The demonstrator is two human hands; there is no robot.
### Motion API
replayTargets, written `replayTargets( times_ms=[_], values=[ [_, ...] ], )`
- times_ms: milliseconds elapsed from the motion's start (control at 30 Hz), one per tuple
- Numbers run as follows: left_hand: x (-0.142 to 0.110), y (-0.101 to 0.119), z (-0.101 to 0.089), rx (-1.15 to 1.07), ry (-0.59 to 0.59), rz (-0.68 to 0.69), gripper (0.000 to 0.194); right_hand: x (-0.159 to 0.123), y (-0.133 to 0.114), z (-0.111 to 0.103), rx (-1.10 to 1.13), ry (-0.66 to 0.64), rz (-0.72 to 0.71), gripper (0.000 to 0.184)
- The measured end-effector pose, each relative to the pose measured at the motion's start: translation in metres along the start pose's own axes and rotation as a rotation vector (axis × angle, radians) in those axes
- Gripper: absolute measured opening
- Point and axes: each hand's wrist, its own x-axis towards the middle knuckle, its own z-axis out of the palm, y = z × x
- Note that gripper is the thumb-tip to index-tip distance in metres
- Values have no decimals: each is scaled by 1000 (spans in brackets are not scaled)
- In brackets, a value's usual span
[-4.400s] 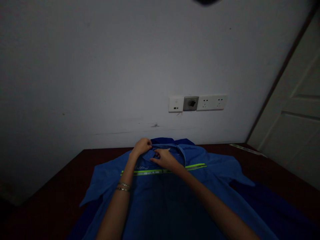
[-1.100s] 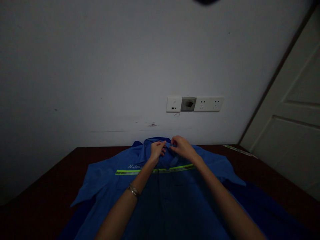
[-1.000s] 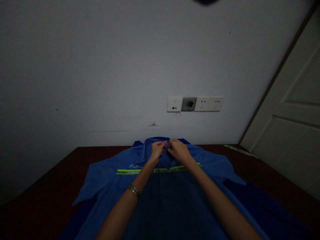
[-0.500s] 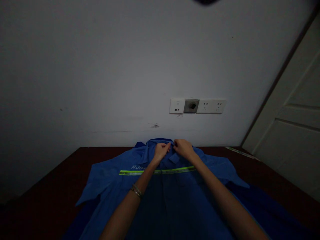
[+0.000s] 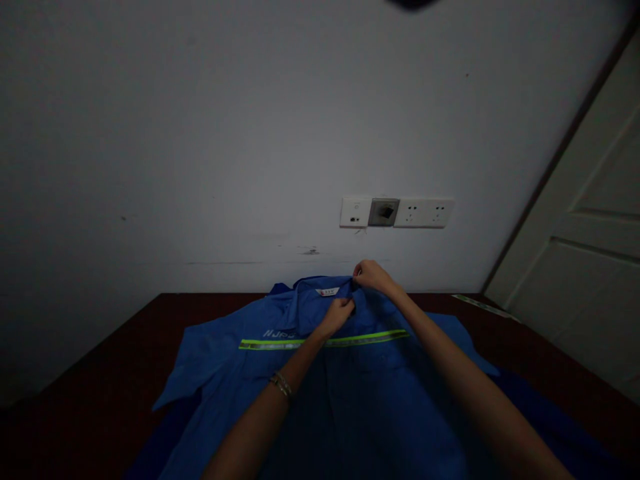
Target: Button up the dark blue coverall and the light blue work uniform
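A blue short-sleeved work shirt (image 5: 300,380) lies spread front side up, its collar toward the wall. Across its chest runs a yellow-green reflective strip (image 5: 280,345), with white lettering (image 5: 276,335) just above. My left hand (image 5: 339,315) is closed on the shirt at the right side of the neck opening. Higher up, my right hand (image 5: 370,275) pinches the right part of the collar and lifts it a little. A white label (image 5: 328,292) shows inside the neck. The fingertips of both hands are partly hidden.
Under the shirt lie darker blue cloth (image 5: 535,407) and a dark reddish-brown table (image 5: 100,380). Behind stands a pale wall (image 5: 225,147) with a row of sockets (image 5: 423,213). A patterned strip (image 5: 485,307) lies at the back right, near a white door (image 5: 590,267).
My right hand has moved up and slightly right along the collar. My left hand has shifted right and down, uncovering the white neck label.
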Motion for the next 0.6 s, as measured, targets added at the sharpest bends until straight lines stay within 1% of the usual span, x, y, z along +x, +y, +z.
replayTargets(
  times_ms=[100,133,200,267,300,367,433,533,600],
  values=[
    [1,-8,5,108,10,55,41,1,-3,-5,-14,-4,-7,24],
    [2,-10,7,145,38,80,39,1,-4,-7,-20,-12,-11,25],
    [2,-12,10,210,138,110,37,0,-5,-10,-34,-31,-26,25],
    [1,-10,11,253,224,90,41,-1,-7,-12,-44,-53,-41,25],
    [0,-8,11,266,245,74,43,-2,-8,-14,-48,-64,-45,25],
    [-3,-3,10,303,247,71,44,-3,-9,-17,-55,-84,-52,25],
    [-8,1,9,374,244,108,39,-3,-11,-20,-76,-95,-54,26],
    [-14,2,11,555,253,133,31,-4,-15,-25,-119,-85,-59,27],
    [-18,2,13,678,250,117,31,-6,-18,-26,-143,-64,-56,27]
  ],
)
